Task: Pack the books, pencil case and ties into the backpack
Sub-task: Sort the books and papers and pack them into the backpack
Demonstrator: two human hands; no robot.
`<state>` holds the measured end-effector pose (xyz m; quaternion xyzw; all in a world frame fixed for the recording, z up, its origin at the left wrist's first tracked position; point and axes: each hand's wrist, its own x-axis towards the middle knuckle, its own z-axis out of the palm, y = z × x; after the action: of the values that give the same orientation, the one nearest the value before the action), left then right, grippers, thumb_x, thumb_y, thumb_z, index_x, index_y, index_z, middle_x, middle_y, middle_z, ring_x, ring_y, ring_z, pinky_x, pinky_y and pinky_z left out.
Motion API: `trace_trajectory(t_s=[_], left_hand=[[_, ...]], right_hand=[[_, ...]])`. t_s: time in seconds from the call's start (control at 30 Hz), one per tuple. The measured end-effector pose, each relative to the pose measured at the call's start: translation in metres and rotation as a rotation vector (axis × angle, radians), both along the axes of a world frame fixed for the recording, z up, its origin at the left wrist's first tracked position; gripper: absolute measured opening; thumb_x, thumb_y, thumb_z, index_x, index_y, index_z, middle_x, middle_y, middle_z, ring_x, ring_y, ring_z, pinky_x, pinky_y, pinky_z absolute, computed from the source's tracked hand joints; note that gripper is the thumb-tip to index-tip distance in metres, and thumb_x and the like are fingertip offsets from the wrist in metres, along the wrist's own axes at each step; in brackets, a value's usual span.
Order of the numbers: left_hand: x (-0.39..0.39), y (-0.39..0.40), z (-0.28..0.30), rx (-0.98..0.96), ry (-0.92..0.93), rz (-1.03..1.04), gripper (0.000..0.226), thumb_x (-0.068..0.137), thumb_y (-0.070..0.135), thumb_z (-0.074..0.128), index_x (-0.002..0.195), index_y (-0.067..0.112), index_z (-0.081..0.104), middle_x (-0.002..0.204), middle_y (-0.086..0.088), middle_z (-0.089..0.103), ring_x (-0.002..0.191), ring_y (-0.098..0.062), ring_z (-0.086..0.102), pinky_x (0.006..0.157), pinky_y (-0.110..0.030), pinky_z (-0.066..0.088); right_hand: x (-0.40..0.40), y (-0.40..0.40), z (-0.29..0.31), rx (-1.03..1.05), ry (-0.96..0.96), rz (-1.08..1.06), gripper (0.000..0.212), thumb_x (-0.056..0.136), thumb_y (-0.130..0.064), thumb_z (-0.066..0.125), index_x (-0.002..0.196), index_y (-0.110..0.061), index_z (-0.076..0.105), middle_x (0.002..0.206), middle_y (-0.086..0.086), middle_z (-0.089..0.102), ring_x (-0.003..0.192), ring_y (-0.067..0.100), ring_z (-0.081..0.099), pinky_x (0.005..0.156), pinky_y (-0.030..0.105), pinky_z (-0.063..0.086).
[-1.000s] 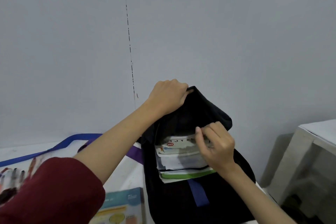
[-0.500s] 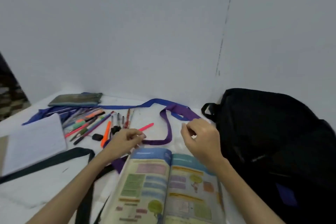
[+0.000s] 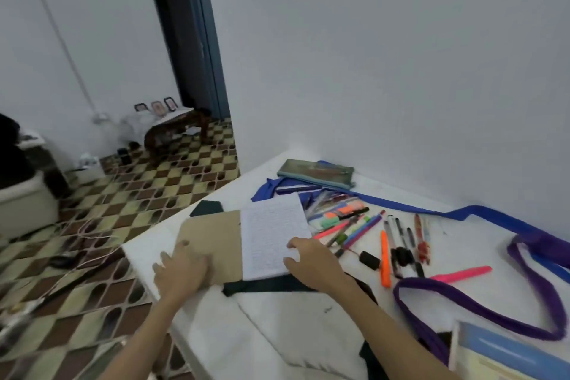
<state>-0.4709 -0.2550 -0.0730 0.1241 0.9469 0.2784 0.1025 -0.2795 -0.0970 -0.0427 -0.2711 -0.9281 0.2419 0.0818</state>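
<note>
An open notebook lies near the white table's left corner, with a brown cover (image 3: 216, 241) and a handwritten white page (image 3: 271, 234). My left hand (image 3: 182, 268) rests flat on the brown cover. My right hand (image 3: 311, 259) lies on the page's right edge, fingers bent, tips touching the paper. A black tie (image 3: 268, 285) runs under the notebook. A teal pencil case (image 3: 316, 173) sits at the back by the wall. A blue tie (image 3: 431, 210) and a purple tie (image 3: 462, 308) trail to the right. A colourful book (image 3: 505, 352) shows at the bottom right. The backpack is out of view.
Several loose pens and highlighters (image 3: 354, 225) are scattered right of the notebook, with a pink one (image 3: 462, 273) apart. The table edge (image 3: 138, 268) drops to a chequered floor (image 3: 108, 210) with cables. A wall stands behind the table.
My view swung left from the backpack to the table's left end. Both hands moved from the colourful book over to the open notebook and now rest on it.
</note>
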Motion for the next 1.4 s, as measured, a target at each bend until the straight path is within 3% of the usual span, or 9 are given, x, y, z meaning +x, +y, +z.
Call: trace_trajectory(t_s=[0.23, 0.43, 0.63, 0.73, 0.87, 1.03, 1.17, 1.3, 1.4], left_hand=[[-0.023, -0.005, -0.004, -0.131, 0.006, -0.038, 0.067, 0.084, 0.051, 0.056, 0.139, 0.027, 0.024, 0.138, -0.016, 0.038, 0.128, -0.036, 0.030, 0.103, -0.045, 0.029], [-0.023, -0.005, -0.001, -0.236, 0.075, -0.183, 0.059, 0.089, 0.064, 0.031, 0.139, 0.035, 0.019, 0.136, -0.008, 0.045, 0.124, -0.032, 0.034, 0.101, -0.045, 0.025], [-0.007, 0.023, 0.025, 0.413, -0.307, -0.365, 0.063, 0.091, 0.064, 0.026, 0.146, 0.038, 0.008, 0.148, 0.000, 0.035, 0.134, -0.027, 0.036, 0.112, -0.042, 0.027], [0.005, 0.047, 0.035, 0.570, -0.380, -0.507, 0.055, 0.094, 0.061, 0.025, 0.142, 0.034, 0.029, 0.145, 0.007, 0.038, 0.129, -0.019, 0.042, 0.109, -0.038, 0.034], [-0.001, 0.068, 0.017, 0.418, -0.234, -0.464, 0.034, 0.096, 0.022, 0.042, 0.131, 0.020, 0.043, 0.128, -0.004, 0.049, 0.106, -0.015, 0.051, 0.080, -0.023, 0.047], [-0.011, 0.079, 0.003, 0.063, -0.147, -0.389, 0.077, 0.081, 0.034, 0.061, 0.142, 0.025, 0.016, 0.133, -0.017, 0.039, 0.119, -0.035, 0.045, 0.098, -0.044, 0.043], [-0.009, 0.086, 0.004, 0.154, -0.245, -0.310, 0.094, 0.073, 0.021, 0.073, 0.142, 0.022, 0.009, 0.127, -0.014, 0.048, 0.109, -0.029, 0.053, 0.089, -0.040, 0.049], [0.001, 0.087, 0.031, 0.554, -0.648, -0.234, 0.045, 0.083, -0.001, 0.063, 0.124, 0.002, 0.045, 0.118, -0.015, 0.060, 0.099, -0.028, 0.059, 0.076, -0.037, 0.051], [0.021, 0.089, 0.067, 0.593, -0.587, -0.356, 0.019, 0.094, 0.003, 0.047, 0.109, 0.010, 0.056, 0.098, -0.008, 0.065, 0.085, -0.023, 0.061, 0.063, -0.031, 0.048]], right_hand=[[-0.072, -0.022, -0.026, 0.032, -0.135, 0.091, 0.042, 0.098, -0.037, 0.041, 0.137, -0.019, 0.042, 0.144, -0.001, 0.040, 0.128, 0.019, 0.036, 0.107, 0.035, 0.029], [-0.086, -0.032, -0.040, 0.024, -0.015, -0.003, 0.038, 0.099, -0.041, 0.038, 0.128, -0.021, 0.050, 0.136, -0.004, 0.047, 0.126, 0.018, 0.039, 0.103, 0.036, 0.030], [-0.087, -0.029, -0.022, -0.351, 0.183, -0.134, 0.034, 0.101, -0.038, 0.033, 0.098, -0.018, 0.060, 0.096, 0.001, 0.060, 0.095, 0.018, 0.055, 0.084, 0.031, 0.040], [-0.080, -0.015, 0.000, -0.749, 0.366, -0.344, 0.043, 0.100, -0.046, 0.030, 0.090, -0.015, 0.058, 0.086, 0.000, 0.058, 0.088, 0.017, 0.055, 0.081, 0.030, 0.041], [-0.057, 0.014, 0.006, -0.722, 0.526, -0.486, 0.039, 0.095, -0.043, 0.047, 0.094, -0.007, 0.064, 0.091, 0.010, 0.066, 0.076, 0.017, 0.056, 0.063, 0.025, 0.044], [-0.040, 0.035, 0.005, -0.669, 0.584, -0.605, 0.028, 0.096, -0.040, 0.047, 0.083, -0.020, 0.060, 0.094, 0.006, 0.064, 0.087, 0.021, 0.059, 0.068, 0.029, 0.044], [-0.034, 0.036, -0.005, -0.610, 0.319, -0.563, 0.013, 0.092, -0.021, 0.055, 0.104, -0.016, 0.059, 0.105, 0.002, 0.059, 0.095, 0.016, 0.053, 0.078, 0.028, 0.041], [-0.031, 0.034, -0.009, -0.625, 0.296, -0.551, 0.032, 0.090, -0.014, 0.055, 0.122, -0.011, 0.053, 0.104, 0.001, 0.053, 0.097, 0.015, 0.051, 0.078, 0.027, 0.045], [-0.025, 0.035, -0.002, -0.632, 0.321, -0.502, 0.039, 0.089, -0.016, 0.057, 0.128, -0.013, 0.049, 0.106, 0.002, 0.056, 0.095, 0.015, 0.054, 0.073, 0.024, 0.044]])
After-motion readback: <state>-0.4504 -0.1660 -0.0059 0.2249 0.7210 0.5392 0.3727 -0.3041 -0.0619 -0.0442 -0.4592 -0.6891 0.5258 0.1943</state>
